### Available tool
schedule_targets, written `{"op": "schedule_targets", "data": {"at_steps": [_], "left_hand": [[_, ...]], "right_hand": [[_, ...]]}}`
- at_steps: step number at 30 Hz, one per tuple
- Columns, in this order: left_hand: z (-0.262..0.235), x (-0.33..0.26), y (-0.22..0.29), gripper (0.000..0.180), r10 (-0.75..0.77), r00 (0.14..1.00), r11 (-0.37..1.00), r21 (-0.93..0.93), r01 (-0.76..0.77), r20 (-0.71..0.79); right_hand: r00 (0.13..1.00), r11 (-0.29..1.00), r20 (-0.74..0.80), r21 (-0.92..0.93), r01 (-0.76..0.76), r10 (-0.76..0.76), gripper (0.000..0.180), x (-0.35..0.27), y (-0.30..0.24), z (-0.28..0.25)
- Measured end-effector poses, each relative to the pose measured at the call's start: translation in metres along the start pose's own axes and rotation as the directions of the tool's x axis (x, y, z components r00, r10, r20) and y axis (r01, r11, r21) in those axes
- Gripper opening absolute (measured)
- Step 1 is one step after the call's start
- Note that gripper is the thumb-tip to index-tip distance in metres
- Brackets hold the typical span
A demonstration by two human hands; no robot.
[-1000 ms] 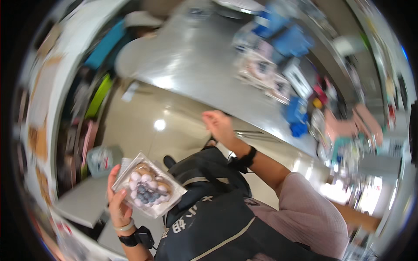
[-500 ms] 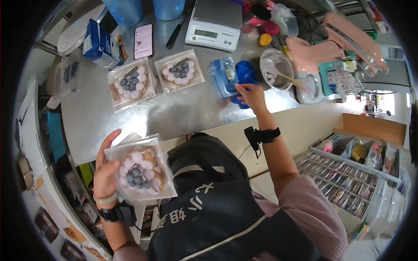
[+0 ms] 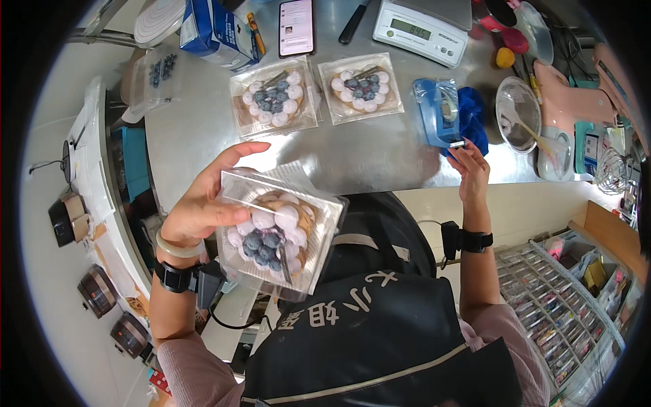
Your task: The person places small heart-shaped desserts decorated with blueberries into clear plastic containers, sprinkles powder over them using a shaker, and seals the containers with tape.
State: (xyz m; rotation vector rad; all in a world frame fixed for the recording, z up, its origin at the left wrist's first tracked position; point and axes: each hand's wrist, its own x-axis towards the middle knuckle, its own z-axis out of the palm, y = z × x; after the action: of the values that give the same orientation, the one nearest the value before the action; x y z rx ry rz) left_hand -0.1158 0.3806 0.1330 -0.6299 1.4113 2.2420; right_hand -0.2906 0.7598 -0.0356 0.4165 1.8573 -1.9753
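Two boxed blueberry tarts (image 3: 274, 100), a phone (image 3: 296, 27) and a scale (image 3: 420, 30) lie on the steel counter (image 3: 196, 136).

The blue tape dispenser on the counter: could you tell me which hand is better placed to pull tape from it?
The right hand, probably. Its fingertips are already at the near end of the blue tape dispenser, whereas the left hand is occupied holding the clear pastry box off the counter.

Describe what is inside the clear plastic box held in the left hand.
The clear plastic box in the left hand holds a small tart topped with pale cream dollops and blueberries. The tart's underside and base are hidden beneath the toppings.
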Motion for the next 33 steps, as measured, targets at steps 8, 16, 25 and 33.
{"op": "schedule_targets", "data": {"at_steps": [8, 16, 25, 33], "left_hand": [[0.006, -0.005, 0.000, 0.099, -0.152, 0.986, 0.985, 0.098, 0.144, 0.074], [0.027, 0.010, -0.005, 0.100, -0.187, 0.969, 0.976, 0.140, 0.165, 0.162], [0.039, 0.013, -0.007, 0.079, -0.168, 0.963, 0.965, 0.236, 0.117, 0.210], [0.039, 0.013, -0.012, 0.081, -0.164, 0.956, 0.980, 0.150, 0.130, 0.243]], "right_hand": [[0.985, 0.884, -0.150, -0.467, 0.002, -0.082, 0.021, -0.009, 0.023, -0.002], [0.570, 0.946, 0.814, -0.089, 0.311, -0.111, 0.022, -0.070, -0.094, 0.130], [0.108, 0.980, 0.989, -0.080, -0.181, 0.101, 0.016, -0.075, -0.090, 0.194], [0.083, 0.988, 0.989, -0.112, -0.107, 0.121, 0.022, -0.082, -0.074, 0.192]]}}
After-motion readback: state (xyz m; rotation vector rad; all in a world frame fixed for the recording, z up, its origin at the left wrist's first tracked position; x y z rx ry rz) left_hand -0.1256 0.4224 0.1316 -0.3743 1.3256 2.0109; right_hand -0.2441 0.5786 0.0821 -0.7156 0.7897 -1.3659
